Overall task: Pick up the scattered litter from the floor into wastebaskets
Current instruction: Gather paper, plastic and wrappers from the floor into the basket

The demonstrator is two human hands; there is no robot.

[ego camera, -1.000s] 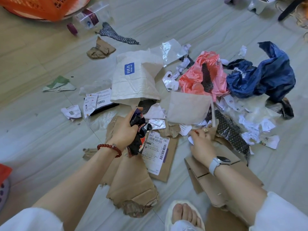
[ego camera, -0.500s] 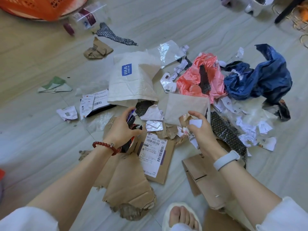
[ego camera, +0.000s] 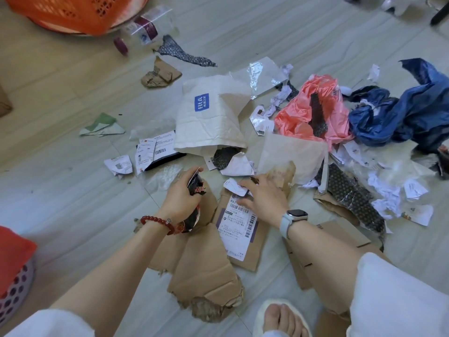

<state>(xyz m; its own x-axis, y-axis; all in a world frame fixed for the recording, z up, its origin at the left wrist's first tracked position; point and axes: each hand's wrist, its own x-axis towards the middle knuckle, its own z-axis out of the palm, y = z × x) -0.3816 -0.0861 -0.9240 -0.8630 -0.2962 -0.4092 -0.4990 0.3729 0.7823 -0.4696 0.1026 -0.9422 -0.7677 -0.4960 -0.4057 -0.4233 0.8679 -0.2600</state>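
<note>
The left hand [ego camera: 181, 198] is curling its fingers round a crumpled black-and-red plastic wrapper [ego camera: 195, 205], which is sticking out above and below the fist, just left of the brown cardboard piece with the white barcode label [ego camera: 239, 224]. The right hand [ego camera: 263, 198] is reaching over the top edge of that label with fingers spread and nearly straight, fingertips touching a small crumpled white paper scrap [ego camera: 234, 187]; it is gripping nothing yet, as far as can be seen. To do this step well, the fingers should be closing right down on the scrap, pinching it against the cardboard so the thin paper is not sliding away, then passing it into the left fist. The orange plastic lattice wastebasket [ego camera: 80, 13] is lying far up and left of the label, and more litter is lying to its right and above it.
</note>
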